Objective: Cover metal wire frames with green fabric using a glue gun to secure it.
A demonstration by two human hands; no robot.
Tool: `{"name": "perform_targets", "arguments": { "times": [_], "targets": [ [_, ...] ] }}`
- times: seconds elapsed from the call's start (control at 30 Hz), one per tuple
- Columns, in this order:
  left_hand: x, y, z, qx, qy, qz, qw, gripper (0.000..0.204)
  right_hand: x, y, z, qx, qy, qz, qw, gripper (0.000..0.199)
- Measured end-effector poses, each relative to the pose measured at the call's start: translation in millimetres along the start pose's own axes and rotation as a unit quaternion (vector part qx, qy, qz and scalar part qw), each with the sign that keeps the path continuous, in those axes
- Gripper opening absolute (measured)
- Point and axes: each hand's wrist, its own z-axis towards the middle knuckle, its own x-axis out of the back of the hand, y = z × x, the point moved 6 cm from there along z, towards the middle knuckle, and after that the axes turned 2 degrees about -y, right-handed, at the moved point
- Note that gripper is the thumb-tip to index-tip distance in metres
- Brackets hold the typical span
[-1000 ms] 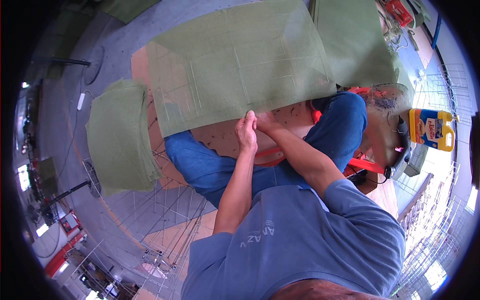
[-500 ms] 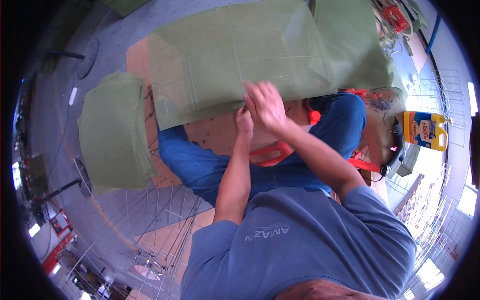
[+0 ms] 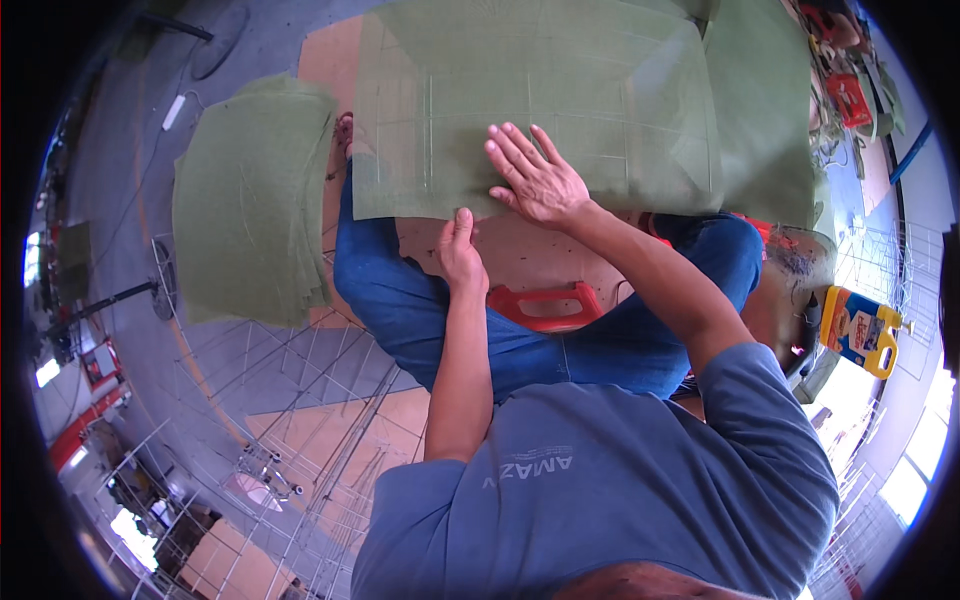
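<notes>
A large green mesh sheet (image 3: pixel 570 75) is spread in front of me, and the thin wires of a frame show through it. My left hand (image 3: pixel 463 255) is at the sheet's near edge, its thumb on top and its fingers mostly hidden, closed on the edge. Just to the right, my right hand (image 3: pixel 540 185) lies palm down on the sheet with its fingers stretched out.
Left of the mesh lies a stack of green sheets (image 3: pixel 250 200). More green fabric (image 3: pixel 765 120) hangs at the right. A red plastic handle (image 3: pixel 548 308) shows between my legs. A yellow jug (image 3: pixel 860 332) stands far right; wire racks (image 3: pixel 330 400) fill the lower left.
My right hand, blurred near the left one before, has flattened onto the mesh. My left hand has shifted slightly left and down along the near edge. The whole view has also shifted.
</notes>
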Motion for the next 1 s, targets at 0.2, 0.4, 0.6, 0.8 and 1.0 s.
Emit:
{"name": "perform_targets", "arguments": {
  "times": [0.2,0.4,0.6,0.8,1.0],
  "targets": [
    [2,-25,31,0.003,0.013,-0.025,1.0,0.02,-3,-5,6,0.02,-0.028,-0.026,0.999,0.064],
    [4,-35,38,-0.005,-0.039,-0.06,0.997,0.01,-6,-38,35,0.107,-0.037,-0.043,0.993,0.066],
    [-2,14,18,0.011,-0.009,0.221,0.975,0.015,-15,-50,45,0.145,-0.047,-0.007,0.988,0.073],
    [-24,175,24,-0.474,-0.103,0.696,0.53,0.052,-16,-53,47,0.129,-0.026,-0.093,0.987,0.064],
    [-16,155,81,-0.486,-0.342,0.716,0.366,0.064,-13,-55,55,0.111,-0.003,-0.038,0.993,0.064]
  ]
}}
